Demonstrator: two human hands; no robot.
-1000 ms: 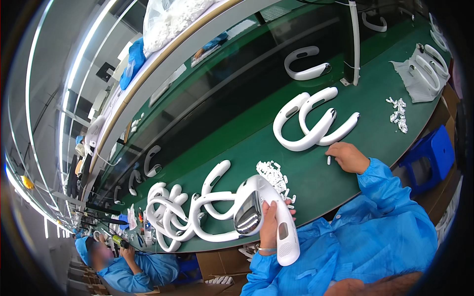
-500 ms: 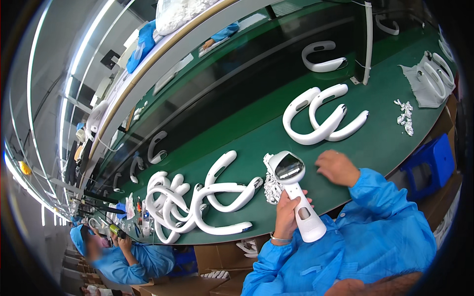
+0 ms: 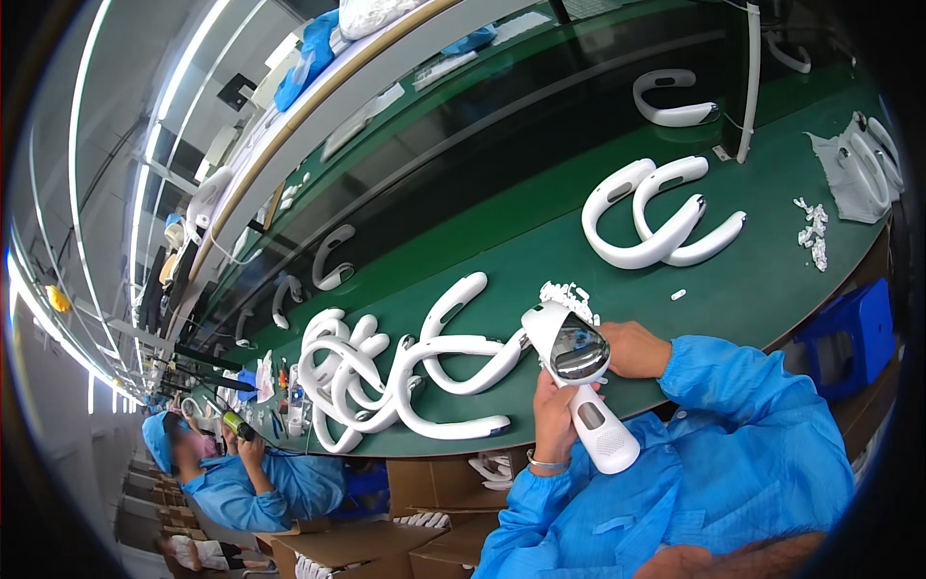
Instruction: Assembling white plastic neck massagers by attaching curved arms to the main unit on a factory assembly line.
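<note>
My left hand (image 3: 554, 421) is wrapped round the handle-like lower arm of a white curved neckband housing (image 3: 606, 432). The housing points its dark, glossy oval window upward and its perforated end toward me. Beside the window end is my right hand (image 3: 635, 349), its fingers mostly hidden behind the housing, so I cannot see whether they grip anything. A pile of small white plastic parts (image 3: 569, 297) lies just beyond the housing, and one loose white part (image 3: 678, 294) lies farther right on the green table. To the left, several white C-shaped neckbands (image 3: 453, 429) overlap.
Two neckbands (image 3: 627, 259) lie beyond my right hand. More small parts (image 3: 816, 236) and wrapped neckbands (image 3: 854, 179) sit at far right. A white post (image 3: 753, 87) stands at the back. A blue stool (image 3: 849, 338) is at right; a co-worker (image 3: 241, 482) holds a power tool at left.
My right hand has moved left to the housing's window end, and the housing has tilted. A loose white part now shows on the table. The view has shifted slightly.
</note>
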